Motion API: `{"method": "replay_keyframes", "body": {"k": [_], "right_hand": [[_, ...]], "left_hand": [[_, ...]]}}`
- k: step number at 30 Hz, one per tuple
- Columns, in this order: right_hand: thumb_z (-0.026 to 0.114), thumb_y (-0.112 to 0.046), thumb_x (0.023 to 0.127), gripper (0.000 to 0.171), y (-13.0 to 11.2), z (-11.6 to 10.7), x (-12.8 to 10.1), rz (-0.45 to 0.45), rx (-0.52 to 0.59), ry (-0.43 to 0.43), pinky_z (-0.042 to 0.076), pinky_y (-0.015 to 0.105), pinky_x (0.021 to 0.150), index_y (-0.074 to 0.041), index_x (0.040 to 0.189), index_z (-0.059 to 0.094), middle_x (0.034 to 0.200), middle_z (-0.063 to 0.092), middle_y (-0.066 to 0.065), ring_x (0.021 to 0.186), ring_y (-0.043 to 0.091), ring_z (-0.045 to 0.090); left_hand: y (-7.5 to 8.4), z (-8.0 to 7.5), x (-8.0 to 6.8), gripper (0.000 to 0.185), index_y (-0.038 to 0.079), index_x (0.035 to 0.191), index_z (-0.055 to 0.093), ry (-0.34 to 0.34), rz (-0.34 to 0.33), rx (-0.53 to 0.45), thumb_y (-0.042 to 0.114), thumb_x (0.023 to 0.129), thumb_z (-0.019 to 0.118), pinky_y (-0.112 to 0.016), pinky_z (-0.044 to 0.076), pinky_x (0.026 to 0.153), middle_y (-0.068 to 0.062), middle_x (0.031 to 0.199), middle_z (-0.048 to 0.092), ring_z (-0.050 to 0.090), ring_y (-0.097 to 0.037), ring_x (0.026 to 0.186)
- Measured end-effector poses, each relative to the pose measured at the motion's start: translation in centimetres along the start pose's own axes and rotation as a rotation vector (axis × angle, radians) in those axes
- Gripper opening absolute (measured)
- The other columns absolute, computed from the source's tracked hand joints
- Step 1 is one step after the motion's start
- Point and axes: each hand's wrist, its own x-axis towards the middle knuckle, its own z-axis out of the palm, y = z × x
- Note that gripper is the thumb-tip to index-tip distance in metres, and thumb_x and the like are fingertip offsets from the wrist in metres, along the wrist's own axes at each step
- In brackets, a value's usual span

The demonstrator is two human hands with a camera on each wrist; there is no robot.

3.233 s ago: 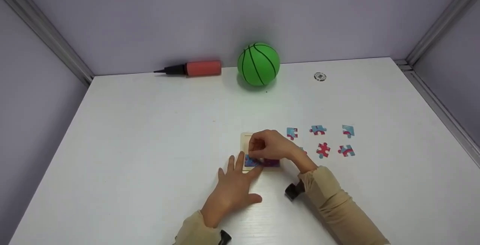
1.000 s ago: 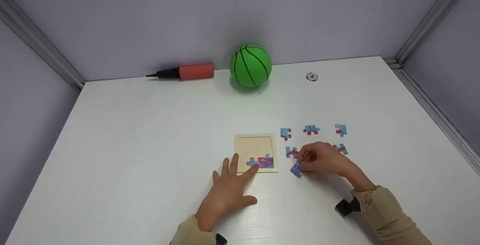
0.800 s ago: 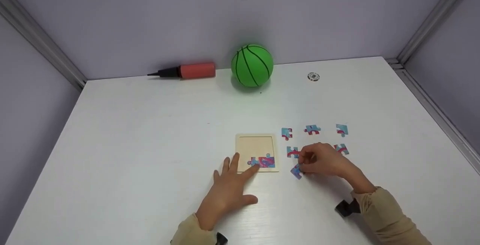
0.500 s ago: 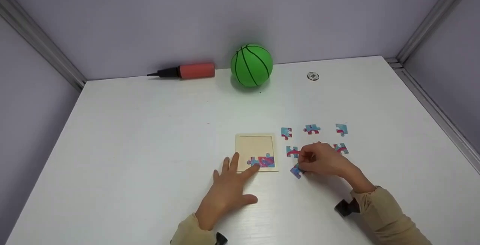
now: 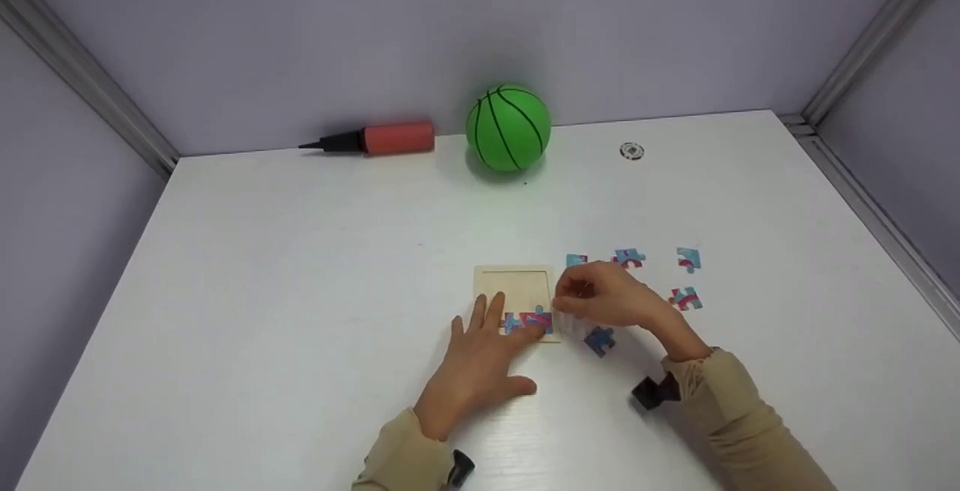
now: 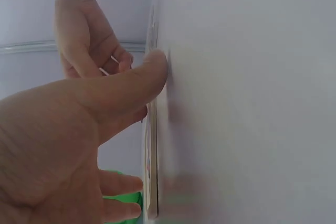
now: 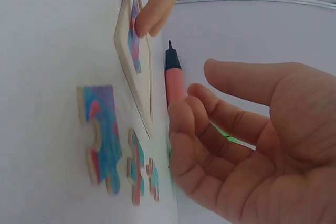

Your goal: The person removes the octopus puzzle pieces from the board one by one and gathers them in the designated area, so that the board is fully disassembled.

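My left hand (image 5: 476, 367) lies spread over the near edge of a square wooden puzzle tray (image 5: 516, 281), its index fingertip on the joined blue-and-pink jigsaw pieces (image 5: 536, 317) in the tray's near right corner. Just right of the tray hovers my right hand (image 5: 611, 296). In the right wrist view, its fingers (image 7: 184, 156) curl loosely with the thumb apart and nothing between them. Below that hand, a blue-purple jigsaw piece (image 5: 600, 341) lies loose on the table; it shows large in the right wrist view.
More loose jigsaw pieces (image 5: 688, 259) lie beyond and right of my right hand, some hidden by it. At the back wall stand a green ball (image 5: 508, 129) and a red-and-black hand pump (image 5: 397, 138). A round patterned chip (image 5: 632, 151) lies back right.
My right hand has let go of the blue-purple jigsaw piece, which stays on the table, and has moved left toward the tray. My left hand has shifted right, its index finger farther along the joined pieces.
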Motion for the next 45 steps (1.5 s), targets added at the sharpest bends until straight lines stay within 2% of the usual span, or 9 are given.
{"method": "replay_keyframes", "body": {"k": [6,12,17,22,30,38,45], "right_hand": [[0.064,-0.015,0.091,0.009,-1.6,0.9,2.7,-0.091,-0.025,-0.023,0.044,0.030,0.067,-0.008,0.089,0.071,0.077,0.065,-0.003,0.068,0.009,0.053],[0.065,-0.012,0.090,0.012,-2.8,1.7,4.2,-0.147,-0.073,-0.063,0.050,0.032,0.071,-0.004,0.094,0.072,0.086,0.069,0.003,0.076,0.014,0.060],[0.065,-0.014,0.090,0.014,-2.9,2.4,4.2,-0.117,-0.144,-0.114,0.048,0.033,0.077,-0.004,0.098,0.072,0.092,0.068,0.003,0.082,0.015,0.059],[0.065,-0.013,0.090,0.017,-2.8,3.1,4.1,-0.127,-0.147,-0.123,0.046,0.036,0.081,-0.004,0.102,0.073,0.094,0.068,0.004,0.085,0.016,0.056],[0.067,-0.013,0.089,0.015,-2.5,3.8,4.0,-0.124,-0.148,-0.096,0.046,0.030,0.075,-0.005,0.100,0.072,0.088,0.066,0.001,0.078,0.012,0.054],[0.068,-0.012,0.088,0.013,-2.4,4.2,4.2,-0.100,-0.156,-0.099,0.042,0.028,0.069,-0.006,0.100,0.070,0.081,0.059,-0.002,0.074,0.012,0.049],[0.069,-0.009,0.087,0.010,-2.4,4.2,4.2,-0.150,-0.082,-0.096,0.042,0.028,0.068,-0.006,0.094,0.064,0.079,0.058,0.001,0.072,0.012,0.049]], "left_hand": [[0.0,-0.3,0.4,0.066,0.037,0.143,0.045,-0.041,0.008,0.019,0.045,0.083,0.071,-0.067,0.021,0.104,-0.021,0.157,0.013,0.006,-0.045,0.143],[0.1,-0.6,0.7,0.067,0.033,0.144,0.045,-0.029,0.011,0.053,0.048,0.083,0.069,-0.067,0.022,0.104,-0.021,0.157,0.012,0.006,-0.043,0.144],[0.0,-0.4,0.6,0.067,0.033,0.144,0.045,-0.023,0.013,0.063,0.048,0.083,0.070,-0.067,0.025,0.103,-0.021,0.157,0.014,0.009,-0.042,0.143],[0.0,-0.1,0.4,0.068,0.036,0.144,0.044,-0.018,0.012,0.068,0.048,0.082,0.070,-0.066,0.026,0.103,-0.022,0.156,0.016,0.012,-0.042,0.143],[0.0,0.1,0.5,0.070,0.036,0.144,0.043,-0.044,-0.007,0.070,0.049,0.082,0.070,-0.066,0.025,0.103,-0.021,0.157,0.015,0.011,-0.042,0.143],[0.0,0.1,0.4,0.066,0.034,0.141,0.049,-0.035,-0.015,0.072,0.049,0.081,0.071,-0.065,0.026,0.103,-0.021,0.157,0.018,0.013,-0.041,0.143],[0.0,0.1,0.6,0.060,0.028,0.136,0.056,-0.034,-0.025,0.069,0.048,0.081,0.071,-0.065,0.025,0.103,-0.021,0.156,0.021,0.012,-0.040,0.144]]}}
